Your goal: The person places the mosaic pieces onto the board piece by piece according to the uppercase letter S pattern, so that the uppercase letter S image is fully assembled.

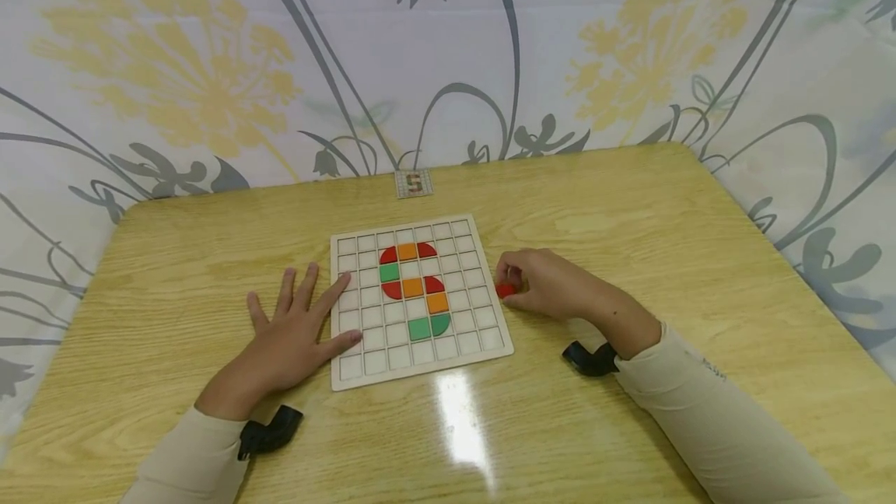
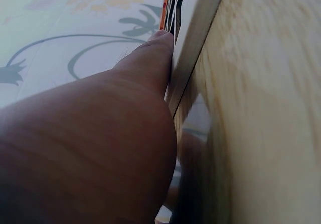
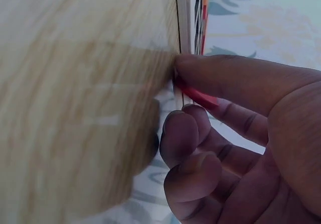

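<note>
A white gridded board (image 1: 353,365) lies on the table, with red, orange and green tiles set in its cells in an S-like shape. My left hand (image 1: 290,337) is spread flat, thumb and index fingertip on the board's left edge. In the left wrist view, the thumb side of that hand (image 2: 110,138) touches the board's rim (image 2: 193,40). My right hand (image 1: 549,284) pinches a red tile (image 1: 505,290) just off the board's right edge. The right wrist view shows the red tile (image 3: 201,97) between thumb and index finger; its outline is partly hidden.
A small card (image 1: 414,183) printed with a similar S pattern lies beyond the board, near the table's far edge. Flower-patterned cloth (image 1: 448,61) hangs behind the table. Black wrist-worn devices (image 1: 269,432) stick out beside both sleeves.
</note>
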Available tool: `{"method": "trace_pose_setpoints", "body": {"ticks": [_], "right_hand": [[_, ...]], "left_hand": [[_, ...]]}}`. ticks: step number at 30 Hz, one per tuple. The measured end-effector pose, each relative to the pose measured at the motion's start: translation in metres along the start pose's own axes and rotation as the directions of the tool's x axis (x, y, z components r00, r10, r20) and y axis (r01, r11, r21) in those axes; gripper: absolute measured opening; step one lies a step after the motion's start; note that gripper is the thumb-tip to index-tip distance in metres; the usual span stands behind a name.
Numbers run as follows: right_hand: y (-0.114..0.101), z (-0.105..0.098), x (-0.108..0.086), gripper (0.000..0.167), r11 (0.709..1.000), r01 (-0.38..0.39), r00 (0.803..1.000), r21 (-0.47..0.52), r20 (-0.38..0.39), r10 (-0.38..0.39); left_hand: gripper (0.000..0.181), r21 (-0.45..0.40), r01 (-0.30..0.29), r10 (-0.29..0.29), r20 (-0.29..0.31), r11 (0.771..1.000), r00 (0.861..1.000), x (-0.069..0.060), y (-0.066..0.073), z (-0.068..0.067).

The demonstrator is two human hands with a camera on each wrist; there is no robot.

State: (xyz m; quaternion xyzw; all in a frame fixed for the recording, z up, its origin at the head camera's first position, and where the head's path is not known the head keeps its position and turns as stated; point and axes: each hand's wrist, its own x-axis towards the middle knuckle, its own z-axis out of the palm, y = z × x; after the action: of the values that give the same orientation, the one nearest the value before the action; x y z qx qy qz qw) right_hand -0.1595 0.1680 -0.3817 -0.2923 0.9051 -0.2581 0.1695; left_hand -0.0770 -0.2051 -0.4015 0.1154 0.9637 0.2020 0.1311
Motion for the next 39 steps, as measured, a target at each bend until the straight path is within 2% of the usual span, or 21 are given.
{"method": "trace_pose_setpoints", "body": {"ticks": [4,10,15,21,26,39], "right_hand": [[0.001,0.000,0.001,0.014,0.999,0.023,1.000,0.027,0.007,-0.023],[0.000,-0.003,0.000,0.012,1.000,0.021,1.000,0.008,0.014,-0.021],[-0.004,-0.004,0.001,0.011,0.999,0.034,0.999,0.031,-0.029,-0.033],[-0.016,-0.003,0.006,0.010,0.991,0.061,0.995,0.116,-0.082,-0.052],[-0.030,-0.001,0.014,0.008,0.981,0.104,0.992,0.166,-0.086,-0.091],[-0.059,0.015,0.037,0.004,0.975,0.155,0.985,0.162,-0.100,-0.140]], "left_hand": [[0.085,0.002,0.002,-0.002,-0.002,1.000,1.000,0.000,0.000,-0.001],[0.085,-0.002,0.004,-0.004,-0.005,1.000,1.000,-0.001,-0.001,-0.001],[0.084,-0.014,0.009,-0.009,-0.004,1.000,1.000,-0.003,-0.002,0.000],[0.084,-0.013,0.003,-0.003,-0.002,1.000,1.000,-0.002,-0.003,0.001],[0.084,-0.008,0.002,-0.002,-0.002,1.000,1.000,0.000,-0.002,0.001],[0.085,0.000,0.014,-0.014,-0.001,1.000,1.000,0.000,0.001,0.000]]}}
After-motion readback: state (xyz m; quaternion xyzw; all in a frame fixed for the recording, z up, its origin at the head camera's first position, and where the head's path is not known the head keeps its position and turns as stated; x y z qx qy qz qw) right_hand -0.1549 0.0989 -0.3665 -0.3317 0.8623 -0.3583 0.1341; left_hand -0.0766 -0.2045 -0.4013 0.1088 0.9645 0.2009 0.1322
